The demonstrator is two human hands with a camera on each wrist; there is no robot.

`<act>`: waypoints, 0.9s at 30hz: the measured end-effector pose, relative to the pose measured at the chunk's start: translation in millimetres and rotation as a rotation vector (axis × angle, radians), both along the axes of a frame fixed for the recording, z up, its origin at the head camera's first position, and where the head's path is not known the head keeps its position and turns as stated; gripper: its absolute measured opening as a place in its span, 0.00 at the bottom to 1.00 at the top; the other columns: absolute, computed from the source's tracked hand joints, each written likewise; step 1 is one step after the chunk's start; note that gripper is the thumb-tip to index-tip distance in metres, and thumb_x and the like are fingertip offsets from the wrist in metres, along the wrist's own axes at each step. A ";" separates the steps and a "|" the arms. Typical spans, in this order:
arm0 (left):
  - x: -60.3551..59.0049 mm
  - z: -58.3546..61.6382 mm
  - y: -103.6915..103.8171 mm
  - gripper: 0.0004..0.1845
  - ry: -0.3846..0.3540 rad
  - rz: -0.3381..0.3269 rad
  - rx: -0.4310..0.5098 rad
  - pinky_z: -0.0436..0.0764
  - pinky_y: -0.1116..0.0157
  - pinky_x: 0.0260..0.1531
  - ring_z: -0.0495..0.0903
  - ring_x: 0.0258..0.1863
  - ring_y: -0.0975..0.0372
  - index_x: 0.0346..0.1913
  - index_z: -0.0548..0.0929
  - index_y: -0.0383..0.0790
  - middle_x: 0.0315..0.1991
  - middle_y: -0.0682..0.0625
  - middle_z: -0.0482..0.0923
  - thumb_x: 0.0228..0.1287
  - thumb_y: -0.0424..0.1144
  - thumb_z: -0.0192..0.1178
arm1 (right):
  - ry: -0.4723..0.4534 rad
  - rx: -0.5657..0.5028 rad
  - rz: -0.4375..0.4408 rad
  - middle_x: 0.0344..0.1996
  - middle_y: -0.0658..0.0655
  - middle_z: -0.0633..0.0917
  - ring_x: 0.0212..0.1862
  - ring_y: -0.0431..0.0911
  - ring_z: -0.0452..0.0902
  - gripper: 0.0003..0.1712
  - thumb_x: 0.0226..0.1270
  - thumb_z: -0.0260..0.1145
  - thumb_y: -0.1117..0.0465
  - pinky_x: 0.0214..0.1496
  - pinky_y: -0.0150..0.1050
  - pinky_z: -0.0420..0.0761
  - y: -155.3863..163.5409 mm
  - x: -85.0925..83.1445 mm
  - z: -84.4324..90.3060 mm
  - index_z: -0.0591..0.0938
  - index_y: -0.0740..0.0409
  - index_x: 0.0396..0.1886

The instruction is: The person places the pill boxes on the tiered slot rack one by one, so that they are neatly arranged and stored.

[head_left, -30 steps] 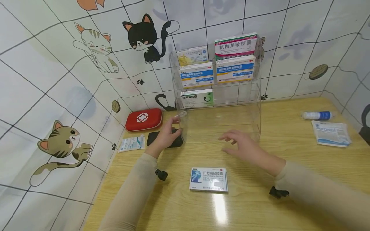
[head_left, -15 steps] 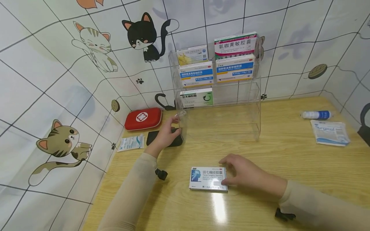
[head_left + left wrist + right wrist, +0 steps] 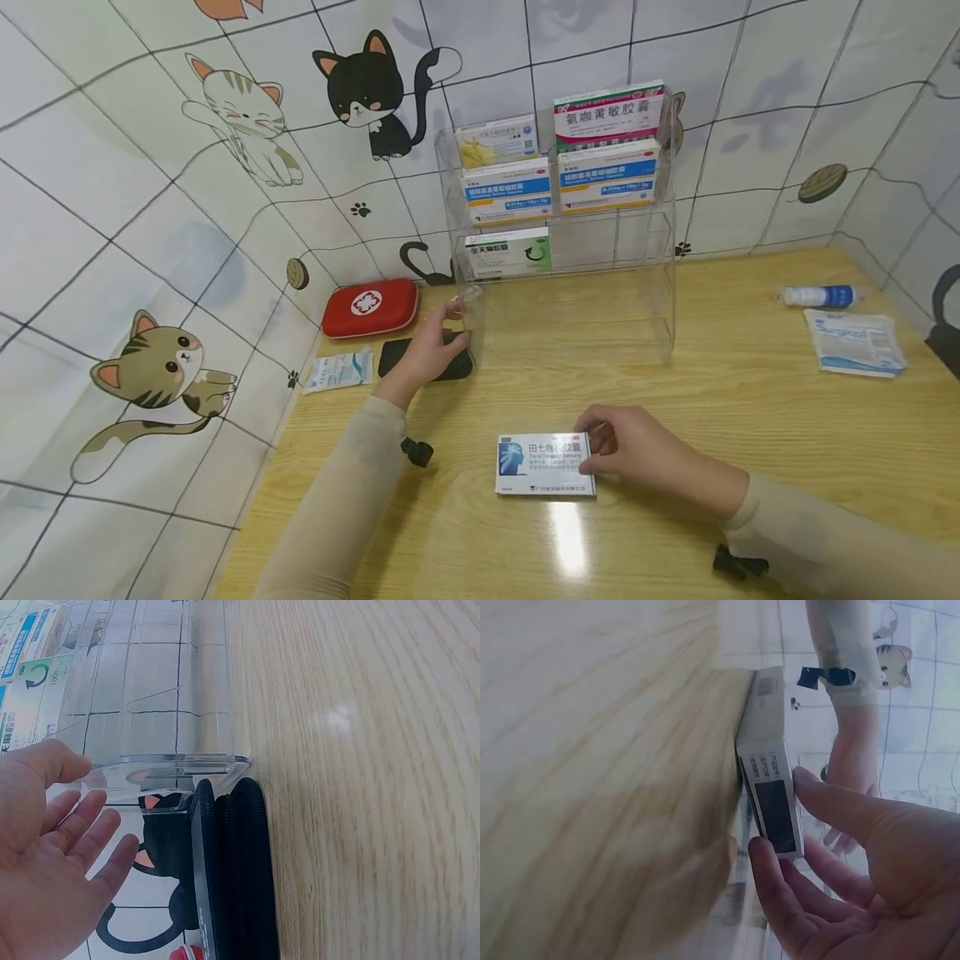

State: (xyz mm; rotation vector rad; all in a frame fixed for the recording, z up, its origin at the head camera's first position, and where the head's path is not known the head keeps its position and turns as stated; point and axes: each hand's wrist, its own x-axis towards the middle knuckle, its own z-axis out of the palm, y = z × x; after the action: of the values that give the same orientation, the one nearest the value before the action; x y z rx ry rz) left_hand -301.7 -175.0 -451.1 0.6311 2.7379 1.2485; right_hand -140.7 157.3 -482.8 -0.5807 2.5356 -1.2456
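A flat white-and-blue medicine box [image 3: 543,467] lies on the table, printed with a blue head. My right hand [image 3: 637,454] pinches its right end. In the right wrist view, the thumb is on the broad face of the medicine box [image 3: 769,772] and a fingertip is at the opposite edge. A clear plastic rack [image 3: 577,321] stands behind. My left hand [image 3: 427,350] is at its left side panel; in the left wrist view, the thumb and fingers lie on either side of the panel [image 3: 176,761], gripping it lightly.
Several medicine boxes [image 3: 607,179] fill the rack's upper tiers. At left are a red first-aid case [image 3: 370,308], a black zipped case [image 3: 397,354] and a white packet [image 3: 339,371]. At far right are a blue-and-white tube [image 3: 819,297] and a Surgical packet [image 3: 855,342].
My right hand has come down from near the rack to the medicine box and taken hold of its right end. The box has shifted slightly. My left hand stays at the rack.
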 end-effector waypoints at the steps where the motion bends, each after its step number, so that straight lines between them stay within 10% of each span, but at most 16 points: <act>1: 0.2 0.1 -0.3 0.28 0.003 0.002 0.003 0.73 0.44 0.70 0.69 0.71 0.47 0.72 0.65 0.33 0.70 0.38 0.68 0.74 0.33 0.59 | -0.028 -0.028 -0.007 0.36 0.49 0.88 0.39 0.41 0.84 0.23 0.52 0.84 0.56 0.41 0.33 0.86 0.9 -0.2 0.6 0.85 0.54 0.46; 9: 2.2 1.4 0.2 0.27 -0.012 0.008 0.011 0.72 0.43 0.71 0.69 0.72 0.47 0.72 0.65 0.35 0.70 0.38 0.68 0.74 0.33 0.60 | 0.052 -0.103 -0.091 0.40 0.48 0.90 0.40 0.40 0.86 0.12 0.60 0.78 0.63 0.44 0.33 0.88 13.3 -2.4 12.8 0.89 0.48 0.42; 18: 2.8 2.0 1.4 0.30 -0.012 0.002 0.010 0.72 0.44 0.71 0.68 0.72 0.47 0.74 0.63 0.31 0.71 0.38 0.67 0.74 0.32 0.59 | 0.412 -0.029 -0.179 0.48 0.51 0.89 0.40 0.43 0.89 0.11 0.62 0.77 0.64 0.43 0.42 0.90 37.5 -30.9 50.7 0.91 0.49 0.43; 27: 3.7 3.1 0.8 0.27 -0.018 0.010 0.010 0.71 0.43 0.72 0.68 0.72 0.48 0.72 0.65 0.35 0.70 0.39 0.67 0.75 0.33 0.59 | 0.701 -0.011 -0.355 0.51 0.50 0.88 0.42 0.31 0.82 0.11 0.64 0.76 0.65 0.47 0.14 0.73 65.6 -74.1 111.8 0.90 0.53 0.46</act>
State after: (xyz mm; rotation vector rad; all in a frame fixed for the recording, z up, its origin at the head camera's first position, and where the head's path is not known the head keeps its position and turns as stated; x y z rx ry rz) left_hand -298.0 -174.2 -448.1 0.6054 2.7255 1.2640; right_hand -214.8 222.9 -371.0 -0.6834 3.3325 -1.3390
